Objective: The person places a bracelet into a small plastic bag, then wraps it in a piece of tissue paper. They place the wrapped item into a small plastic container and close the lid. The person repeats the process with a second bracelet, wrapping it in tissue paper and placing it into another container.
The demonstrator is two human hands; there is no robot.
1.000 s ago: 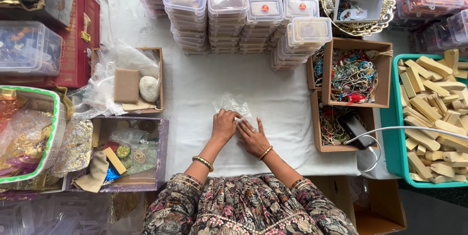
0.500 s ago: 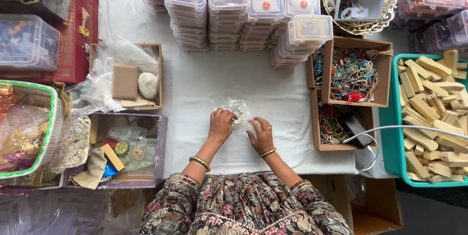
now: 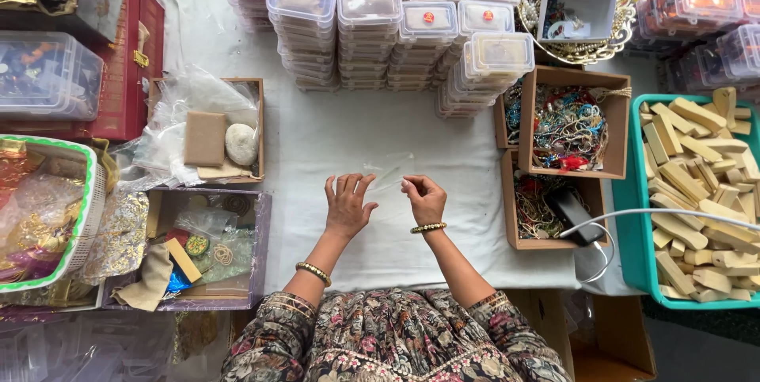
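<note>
While both hands are working at the centre of the frame:
Left hand [image 3: 347, 206]: lying flat, fingers spread, on the white counter [image 3: 332, 144].
Right hand [image 3: 425, 198]: pinching the edge of a clear plastic pouch [image 3: 388, 172].
Pouch: lying just above the hands, near the centre.
Stacked lidded containers [image 3: 372, 18]: standing along the upper centre.
Teal tray [image 3: 633, 216]: sitting at the right edge, holding pale blocks.

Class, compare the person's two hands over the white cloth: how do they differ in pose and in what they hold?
The left hand lies flat with fingers spread; the right hand is curled, fingers pinched. The right hand grips an edge of the small clear plastic bag; the left hand holds nothing, though it may press on the bag's near edge. Both are over the white cloth, and each wrist wears a beaded bangle.
</note>
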